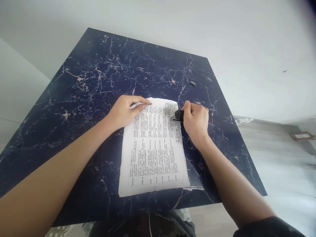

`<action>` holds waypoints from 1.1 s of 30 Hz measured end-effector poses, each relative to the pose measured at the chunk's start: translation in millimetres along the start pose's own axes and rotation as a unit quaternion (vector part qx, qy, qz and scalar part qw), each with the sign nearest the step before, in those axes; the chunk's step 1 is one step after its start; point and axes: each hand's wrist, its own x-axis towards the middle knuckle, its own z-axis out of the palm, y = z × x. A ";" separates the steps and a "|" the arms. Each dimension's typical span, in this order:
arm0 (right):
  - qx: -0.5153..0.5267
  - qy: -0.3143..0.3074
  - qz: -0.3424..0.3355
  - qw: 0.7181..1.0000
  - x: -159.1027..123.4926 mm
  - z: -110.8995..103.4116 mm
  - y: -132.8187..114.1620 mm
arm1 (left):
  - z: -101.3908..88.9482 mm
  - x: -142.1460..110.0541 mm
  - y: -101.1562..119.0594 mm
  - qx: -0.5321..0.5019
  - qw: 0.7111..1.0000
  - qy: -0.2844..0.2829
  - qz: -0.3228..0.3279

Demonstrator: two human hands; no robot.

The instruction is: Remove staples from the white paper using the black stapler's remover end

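A stack of printed sheets (155, 141) lies on the dark blue marbled table, its text running sideways. My left hand (127, 110) holds the upper left corner, with the thumb and index finger on the paper. Closed in a fist, my right hand (196, 121) grips a black stapler (179, 115) whose front end reaches over the right edge of the sheets. Most of the stapler is hidden inside the fist. Handwritten marks show on the right margin just below it.
A small dark green block (193, 83) lies on the table (138, 65) beyond my right hand. White walls stand behind the table. On the floor to the right are a crumpled white wrapper (244, 121) and a brown box-like thing (303, 136).
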 end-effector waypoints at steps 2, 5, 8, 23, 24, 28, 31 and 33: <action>0.002 0.003 -0.003 1.000 -0.5 0.6 -1.0 | 0.1 0.0 1.0 0.000 1.000 -0.001 -0.006; 0.000 0.005 -0.003 1.000 -1.4 2.1 -2.8 | 0.3 0.3 1.7 0.000 1.000 -0.001 -0.010; -0.006 0.005 -0.001 1.000 -2.1 3.3 -4.7 | 0.3 0.6 1.4 0.001 1.000 -0.004 -0.011; -0.107 -0.024 -0.058 0.992 -4.8 5.7 -13.7 | 1.4 1.3 1.0 0.012 1.000 -0.004 -0.006; -0.118 -0.029 -0.072 0.990 -5.0 5.6 -14.2 | 1.5 1.4 1.1 0.010 1.000 -0.004 -0.005; -0.158 -0.032 -0.121 0.980 -7.8 7.0 -15.9 | 2.3 1.7 0.8 0.006 1.000 -0.003 -0.008; -0.177 -0.032 -0.136 0.974 -10.6 10.1 -17.5 | 2.5 1.7 0.6 0.006 1.000 -0.003 -0.007; -0.179 -0.033 -0.139 0.973 -11.3 11.8 -18.2 | 2.2 1.6 0.4 0.006 1.000 -0.002 -0.001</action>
